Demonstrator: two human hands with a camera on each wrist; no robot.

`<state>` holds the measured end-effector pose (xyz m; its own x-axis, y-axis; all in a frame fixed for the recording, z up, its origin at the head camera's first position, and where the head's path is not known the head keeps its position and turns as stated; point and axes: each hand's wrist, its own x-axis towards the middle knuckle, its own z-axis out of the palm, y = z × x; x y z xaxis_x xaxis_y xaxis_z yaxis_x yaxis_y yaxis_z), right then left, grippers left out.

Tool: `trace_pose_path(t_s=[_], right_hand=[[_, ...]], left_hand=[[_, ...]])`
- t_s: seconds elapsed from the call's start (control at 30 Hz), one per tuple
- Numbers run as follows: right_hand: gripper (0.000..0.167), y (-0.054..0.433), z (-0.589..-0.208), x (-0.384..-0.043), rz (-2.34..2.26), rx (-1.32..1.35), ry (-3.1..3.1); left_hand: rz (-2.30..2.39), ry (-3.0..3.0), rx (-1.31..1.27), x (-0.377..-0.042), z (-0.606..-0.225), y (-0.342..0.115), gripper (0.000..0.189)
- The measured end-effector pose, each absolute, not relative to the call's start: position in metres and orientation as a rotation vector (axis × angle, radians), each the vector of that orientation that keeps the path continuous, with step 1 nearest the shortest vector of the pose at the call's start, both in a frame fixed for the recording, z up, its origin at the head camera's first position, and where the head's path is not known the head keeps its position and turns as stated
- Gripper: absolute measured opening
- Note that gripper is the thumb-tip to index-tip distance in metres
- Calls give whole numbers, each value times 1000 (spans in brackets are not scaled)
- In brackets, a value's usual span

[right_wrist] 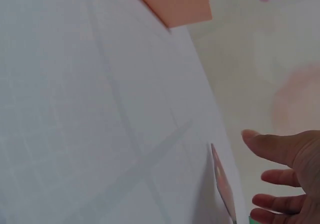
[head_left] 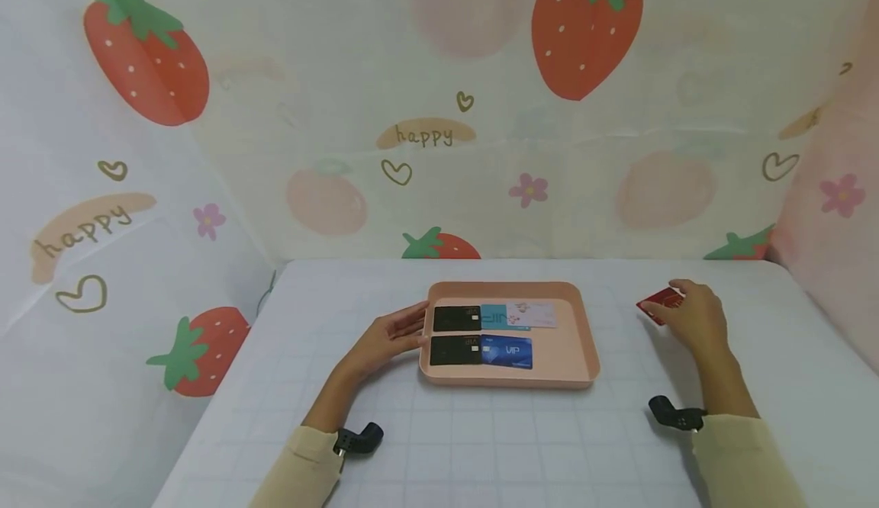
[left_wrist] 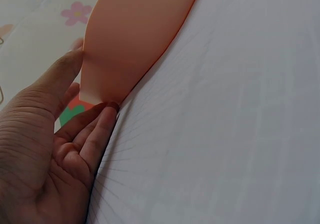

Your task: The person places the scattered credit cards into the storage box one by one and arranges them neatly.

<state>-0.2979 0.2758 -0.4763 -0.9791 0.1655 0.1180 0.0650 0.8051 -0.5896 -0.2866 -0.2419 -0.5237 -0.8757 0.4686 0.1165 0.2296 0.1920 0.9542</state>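
A shallow pink tray (head_left: 559, 374) holds several cards. Two black cards (head_left: 456, 318) lie at its left side. A teal card (head_left: 493, 316) is partly covered by a pale flowered card (head_left: 536, 314), and a blue VIP card (head_left: 507, 352) lies in the nearer row. My left hand (head_left: 384, 340) touches the tray's left end with extended fingers, seen also against its outer wall (left_wrist: 125, 39). To the right of the tray, my right hand (head_left: 697, 317) hovers by a red card (head_left: 661, 303). The right wrist view shows a gap between its spread fingers and the card (right_wrist: 222, 184).
A white table (head_left: 474, 447) with faint grid lines lies under everything. Behind it hangs a strawberry-print curtain (head_left: 584, 134), with matching sheets at both sides. Black wrist cameras (head_left: 360, 439) sit on both wrists.
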Motion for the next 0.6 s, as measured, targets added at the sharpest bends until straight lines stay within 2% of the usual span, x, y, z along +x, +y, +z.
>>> trace_pose_path(t_s=[0.2,0.6], right_hand=[[78,280,-480,-294,866,-332,-2876],[78,283,-487,-299,784,-390,-2919]], left_hand=[[1758,2254,687,-287,-525,-240,67],[1763,2258,670,-287,-523,-240,67]])
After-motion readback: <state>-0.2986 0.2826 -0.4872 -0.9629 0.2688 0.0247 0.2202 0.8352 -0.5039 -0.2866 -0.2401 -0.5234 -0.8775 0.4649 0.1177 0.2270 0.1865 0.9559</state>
